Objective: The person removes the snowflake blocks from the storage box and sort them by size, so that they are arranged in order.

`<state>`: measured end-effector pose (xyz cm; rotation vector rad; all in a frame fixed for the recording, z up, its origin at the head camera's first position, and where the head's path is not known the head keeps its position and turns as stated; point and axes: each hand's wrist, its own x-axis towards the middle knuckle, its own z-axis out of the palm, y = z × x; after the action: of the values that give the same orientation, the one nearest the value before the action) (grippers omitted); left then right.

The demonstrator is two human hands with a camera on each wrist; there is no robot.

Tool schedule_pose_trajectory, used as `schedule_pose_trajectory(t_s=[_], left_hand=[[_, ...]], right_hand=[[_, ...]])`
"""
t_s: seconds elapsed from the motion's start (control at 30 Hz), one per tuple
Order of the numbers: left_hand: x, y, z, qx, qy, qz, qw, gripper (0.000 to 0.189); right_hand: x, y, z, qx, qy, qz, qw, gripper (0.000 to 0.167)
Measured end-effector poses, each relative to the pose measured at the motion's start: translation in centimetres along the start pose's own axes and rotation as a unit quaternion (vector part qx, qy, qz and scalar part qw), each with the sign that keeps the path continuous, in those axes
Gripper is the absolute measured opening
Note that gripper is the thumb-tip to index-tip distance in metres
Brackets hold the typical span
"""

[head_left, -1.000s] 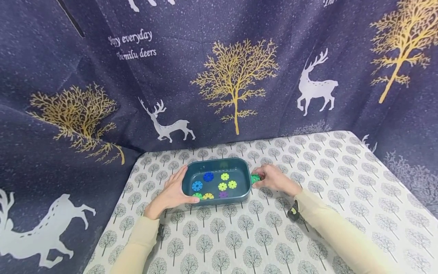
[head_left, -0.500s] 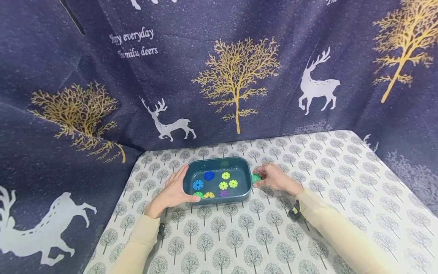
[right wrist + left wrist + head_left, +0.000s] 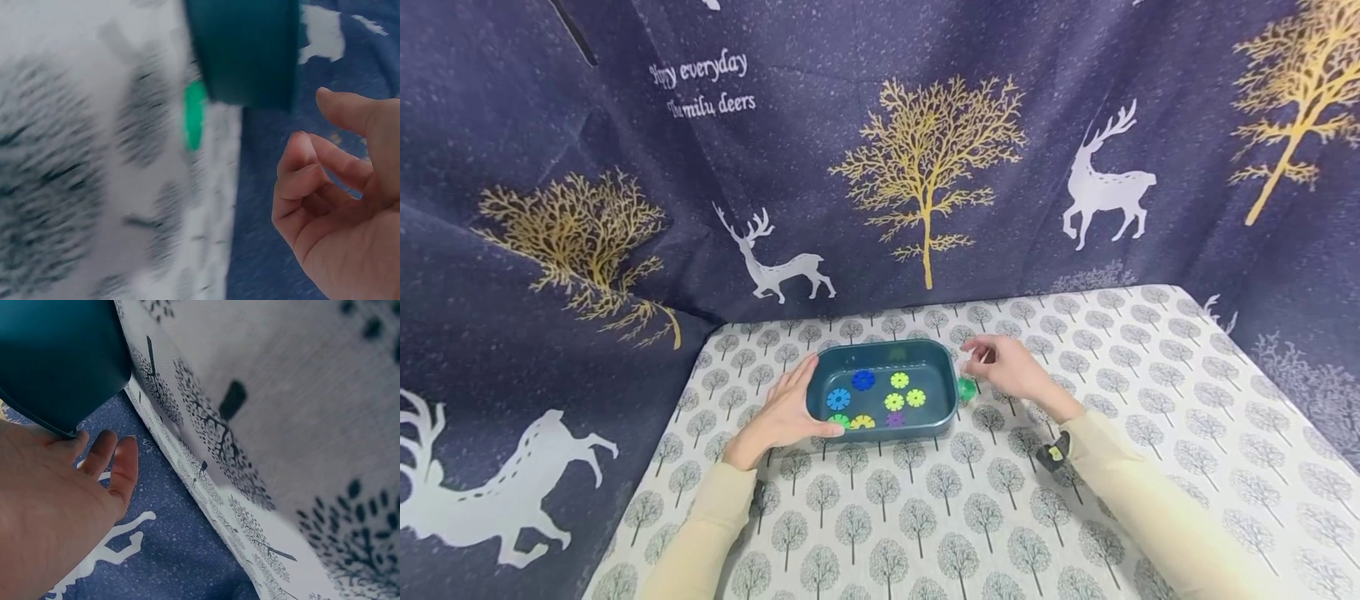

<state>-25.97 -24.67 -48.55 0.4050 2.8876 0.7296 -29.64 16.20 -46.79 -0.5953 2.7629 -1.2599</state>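
My left hand [image 3: 784,414] clamps the tray [image 3: 861,357] near the far edge of the worktop [image 3: 940,521]; my right hand [image 3: 1011,367], thumb and fingers apart, hovers by 1 green piece [image 3: 967,389] at the tray's right end.

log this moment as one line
left hand: holds bin end | right hand: holds nothing | green piece: outside, beside bin | notched discs: inside bin

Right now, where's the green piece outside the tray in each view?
Head: the green piece is right of center, beside the tray's right end.
Left wrist: not in it.
Right wrist: upper middle, blurred, just left of the tray wall.
Shared landmark: the teal tray, in all three views.
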Motion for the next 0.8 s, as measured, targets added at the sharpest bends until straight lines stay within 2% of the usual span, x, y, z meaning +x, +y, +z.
schedule_pose_trajectory(t_s=[0.17, 0.37, 0.57, 0.8], left_hand=[[-0.1, 0.0, -0.1, -0.005, -0.005, -0.004, 1.0000, 0.148], [0.0, -0.1, -0.2, -0.015, -0.005, -0.007, 0.9998, 0.147], [-0.1, -0.1, -0.3, -0.018, -0.006, -0.010, 0.9998, 0.147], [0.1, -0.1, -0.2, -0.014, -0.005, -0.009, 0.9999, 0.147]], right_hand=[[0.2, -2.4, -0.1, 0.021, -0.017, 0.004, 0.9996, 0.040], [0.9, -4.1, 1.6, 0.016, -0.047, -0.012, 0.9987, 0.040], [1.8, -5.6, 3.8, -0.012, -0.096, -0.046, 0.9943, 0.047], [2.8, -6.9, 5.9, -0.064, -0.121, -0.083, 0.9871, 0.049]])
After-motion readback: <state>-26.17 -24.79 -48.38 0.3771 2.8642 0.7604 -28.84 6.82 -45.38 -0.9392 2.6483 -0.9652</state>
